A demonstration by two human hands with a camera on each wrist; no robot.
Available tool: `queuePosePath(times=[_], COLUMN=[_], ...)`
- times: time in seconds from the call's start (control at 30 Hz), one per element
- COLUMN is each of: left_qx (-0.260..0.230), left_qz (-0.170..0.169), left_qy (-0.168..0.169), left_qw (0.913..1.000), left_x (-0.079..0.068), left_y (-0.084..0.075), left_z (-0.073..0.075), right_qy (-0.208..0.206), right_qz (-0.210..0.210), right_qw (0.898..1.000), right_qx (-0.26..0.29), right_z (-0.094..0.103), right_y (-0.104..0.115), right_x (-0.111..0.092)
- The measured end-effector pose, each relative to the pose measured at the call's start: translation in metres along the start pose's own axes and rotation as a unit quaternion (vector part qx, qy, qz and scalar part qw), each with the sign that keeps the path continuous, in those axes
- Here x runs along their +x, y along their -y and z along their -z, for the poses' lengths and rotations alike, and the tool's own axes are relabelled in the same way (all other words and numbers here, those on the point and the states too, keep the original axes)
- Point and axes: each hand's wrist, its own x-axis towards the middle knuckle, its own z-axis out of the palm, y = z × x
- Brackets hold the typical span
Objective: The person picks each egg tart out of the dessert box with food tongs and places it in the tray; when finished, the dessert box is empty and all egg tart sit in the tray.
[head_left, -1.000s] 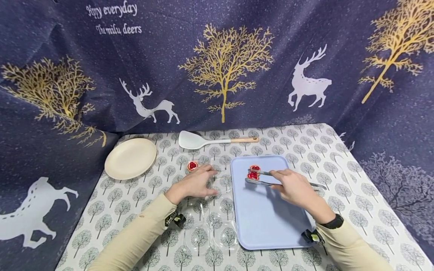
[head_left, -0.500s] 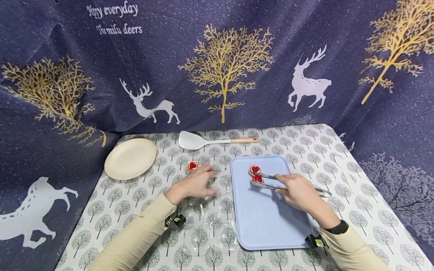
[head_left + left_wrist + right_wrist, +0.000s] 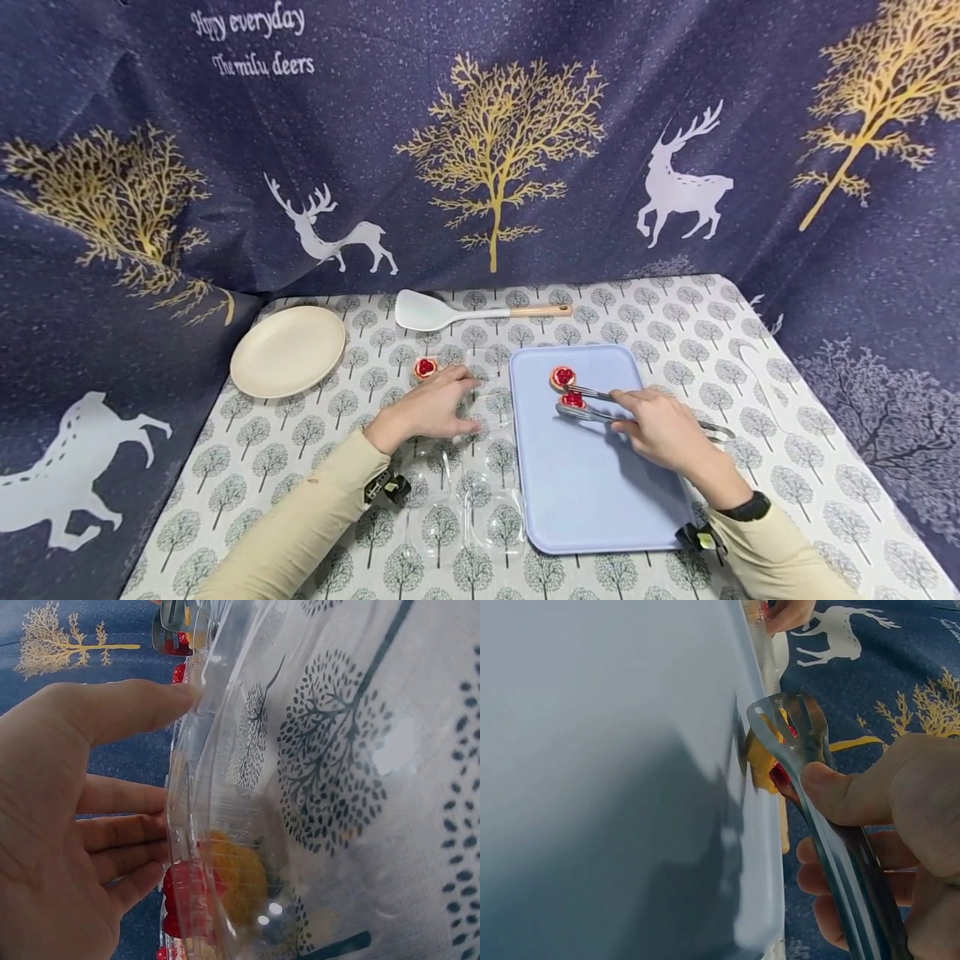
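My right hand (image 3: 663, 425) grips metal tongs (image 3: 840, 855) over the blue tray (image 3: 592, 500). The slotted tong tips lie on either side of a small red-topped tart (image 3: 573, 400). A second red-topped tart (image 3: 562, 377) sits just behind it, toward the tray's far end. My left hand (image 3: 441, 404) rests at a clear plastic container (image 3: 472, 517) with compartments, its extended fingers and thumb touching the rim in the left wrist view. Beyond the left fingers, another red-topped tart (image 3: 426, 367) lies in the container's far left part.
A cream plate (image 3: 288, 352) stands at the table's back left. Behind the container lies a white spatula (image 3: 450, 315) with a wooden handle, along the back edge. A clear curved plastic piece (image 3: 761, 379) lies to the right. A patterned curtain (image 3: 480, 142) hangs behind.
My right hand has drawn the tongs and the front tart a little to the right and toward me, away from the rear tart. The left hand has stayed in place.
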Motion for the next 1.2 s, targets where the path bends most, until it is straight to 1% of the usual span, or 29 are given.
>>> queuePosePath(times=[0.17, 0.33, 0.53, 0.67, 0.8, 0.9, 1.1, 1.2], left_qx=[0.006, 0.005, 0.001, 0.003, 0.006, 0.009, 0.021, 0.015], left_qz=[0.001, 0.004, 0.007, 0.005, 0.004, 0.003, -0.002, 0.002], left_qy=[0.0, -0.001, 0.005, 0.001, -0.002, -0.002, -0.006, -0.005], left_qw=[1.0, 1.0, 1.0, 1.0, 1.0, 0.9999, 0.9998, 0.9999], left_x=[-0.001, 0.0, -0.001, -0.001, -0.001, -0.001, -0.001, -0.002], left_y=[0.0, 0.0, 0.0, 0.0, 0.0, -0.001, -0.001, -0.001], left_z=[0.0, 0.0, 0.0, 0.0, -0.001, -0.001, -0.001, 0.0], right_qy=[-0.001, 0.006, 0.023, 0.037, 0.043, 0.043, 0.03, 0.029], right_qz=[-0.001, 0.002, 0.023, 0.022, 0.02, 0.018, 0.022, 0.024], right_qw=[1.0, 1.0, 0.999, 0.999, 0.999, 0.999, 0.999, 0.999], right_qx=[0.0, -0.006, -0.012, -0.006, -0.002, -0.003, -0.003, 0.0], right_z=[-0.002, -0.001, 0.0, 0.001, 0.002, 0.004, 0.008, 0.01], right_y=[-0.001, -0.002, -0.003, -0.003, -0.003, -0.002, -0.002, -0.001], right_x=[-0.001, -0.001, -0.003, -0.003, -0.002, -0.002, 0.001, 0.004])
